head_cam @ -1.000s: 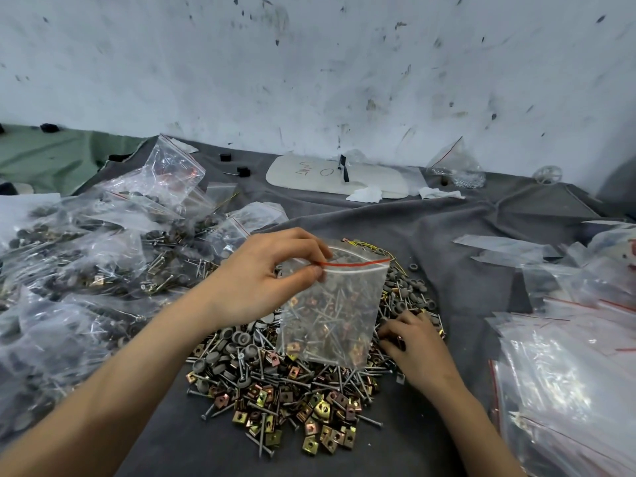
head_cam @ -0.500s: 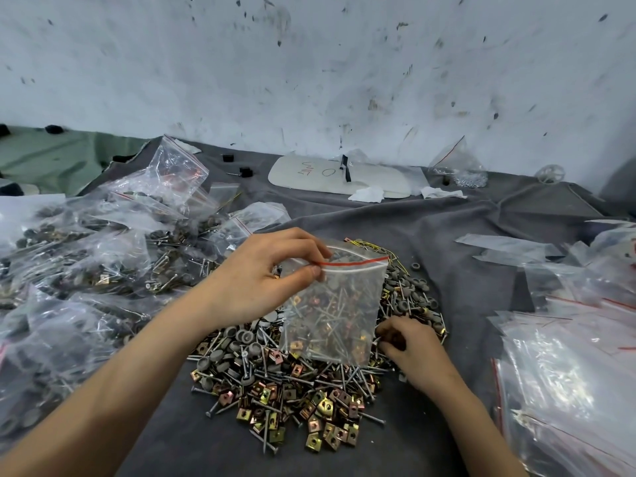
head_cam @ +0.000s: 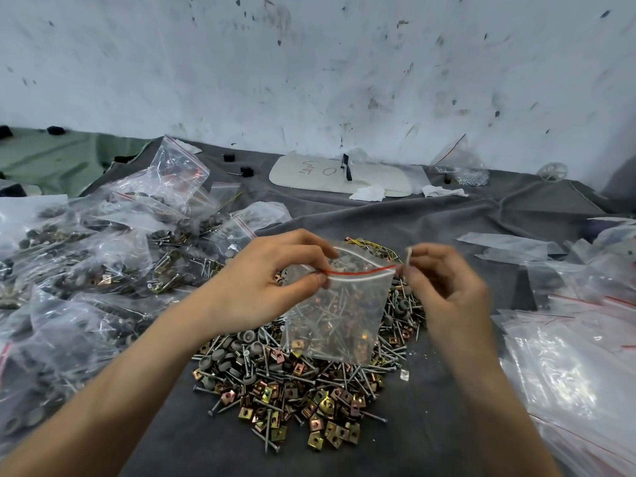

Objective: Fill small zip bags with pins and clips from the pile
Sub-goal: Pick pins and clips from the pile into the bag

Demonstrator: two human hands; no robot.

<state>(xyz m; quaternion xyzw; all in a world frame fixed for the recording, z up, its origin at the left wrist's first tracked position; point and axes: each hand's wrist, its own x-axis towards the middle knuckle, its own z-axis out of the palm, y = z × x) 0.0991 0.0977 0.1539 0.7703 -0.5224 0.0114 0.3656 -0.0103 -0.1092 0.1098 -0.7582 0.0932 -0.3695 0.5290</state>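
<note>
Two hands in view: the left hand (head_cam: 261, 287) pinches the top left corner of the zip bag (head_cam: 340, 315) at its red strip; the right hand (head_cam: 444, 287), blurred, pinches a small pale piece (head_cam: 409, 256) in its fingertips.
Location of bag: held upright over the pile (head_cam: 292, 383), its bottom edge just above or touching the heap; which, cannot be told.
Change: half a second earlier the right hand lay low on the pile beside the bag; it is now raised to the right end of the bag's mouth. The left hand's pinch is unchanged.
Bearing on task: judged to be a delivery, one picked piece about to go in. The bag already holds many pins and clips, so filling looks well advanced.
Count, bags in hand: one.
Count, piles: one, on the grey cloth (head_cam: 447, 218).
Count, loose pins, clips and grey caps: too many to number.
Count, filled bags (head_cam: 86, 256): a heap at the left, overlapping, not countable.
Count, empty bags (head_cam: 568, 356): a stack at the right, not countable.
Count, white board (head_cam: 327, 175): one, near the wall.
</note>
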